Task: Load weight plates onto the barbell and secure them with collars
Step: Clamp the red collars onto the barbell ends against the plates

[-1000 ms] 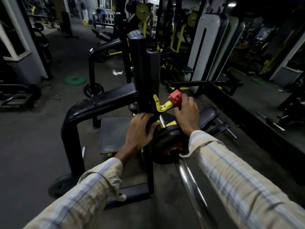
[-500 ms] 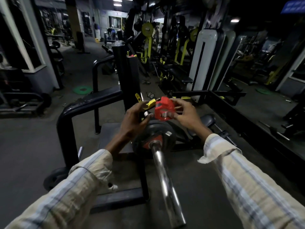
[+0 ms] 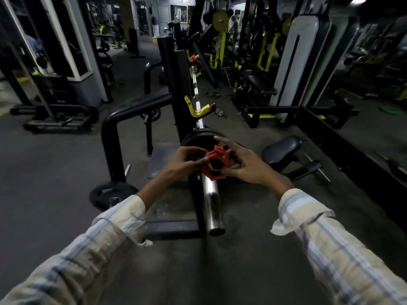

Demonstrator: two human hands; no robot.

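Observation:
A red collar (image 3: 214,165) is held above the chrome sleeve of the barbell (image 3: 211,199), just in front of a black weight plate (image 3: 199,137) loaded on the bar. My left hand (image 3: 184,161) pinches the collar's left side. My right hand (image 3: 244,165) holds its right side with thumb and lower fingers, the upper fingers spread toward the plate. The bar rests in a yellow hook (image 3: 198,108) on the black rack upright (image 3: 176,89). Whether the collar is around the sleeve cannot be told. A second red collar (image 3: 193,57) sits at the bar's far end.
A black plate (image 3: 110,193) hangs on the rack's low peg at left. A padded seat (image 3: 282,149) lies right of the bar. Small dumbbell-like items (image 3: 220,111) lie on the floor, and gym machines stand behind and on both sides.
The collar came off the yellow hook in my right hand and down to the sleeve in front of the plate. My left hand left the plate and now pinches the collar too.

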